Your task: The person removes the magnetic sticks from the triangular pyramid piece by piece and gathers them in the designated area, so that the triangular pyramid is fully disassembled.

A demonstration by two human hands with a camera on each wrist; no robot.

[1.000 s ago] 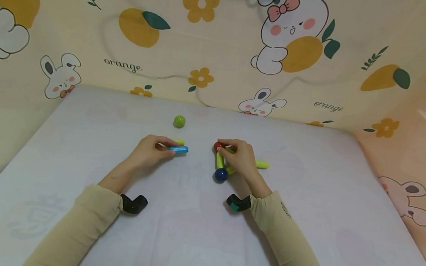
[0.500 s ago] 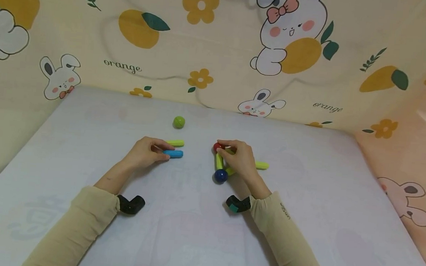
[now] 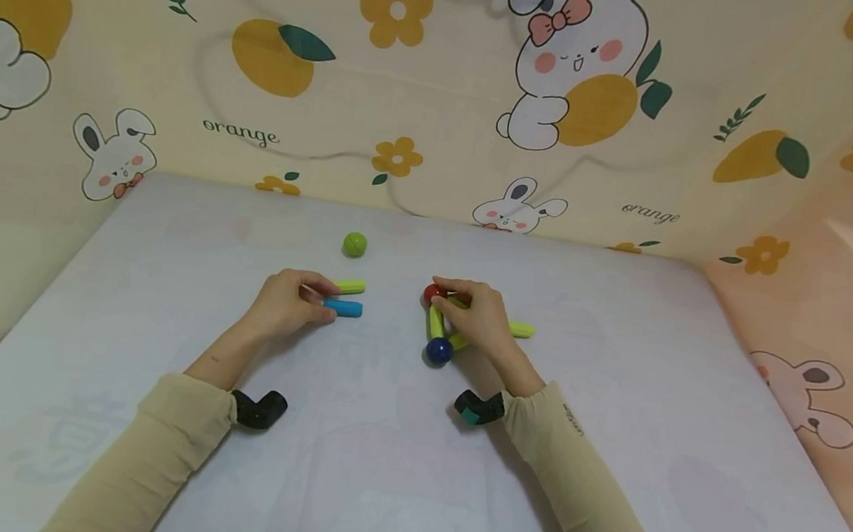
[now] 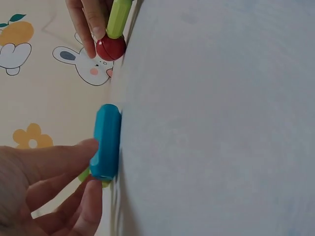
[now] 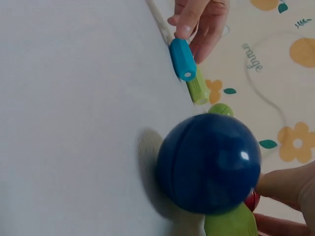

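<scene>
My left hand (image 3: 287, 302) holds the near end of a blue toy building stick (image 3: 344, 308), which lies flat on the table. Just behind it lies a yellow-green stick (image 3: 350, 286), partly hidden by my fingers. My right hand (image 3: 477, 313) pinches a red ball (image 3: 434, 294) between thumb and fingers. From that ball a yellow-green stick (image 3: 436, 323) runs to a dark blue ball (image 3: 439, 351), which looms large in the right wrist view. Other yellow-green sticks (image 3: 522, 330) of this joined shape show beyond the right hand, which hides their middle.
A loose green ball (image 3: 355, 244) sits at the back of the white-covered table (image 3: 381, 463). Behind and at the sides hangs cloth (image 3: 440, 92) printed with rabbits and oranges. Black curved pieces (image 3: 260, 410) stick out at both sleeve cuffs.
My left hand has shifted left and toward me with the blue stick, apart from the yellow-green stick, then nearly stopped. My right hand keeps its grip on the red ball.
</scene>
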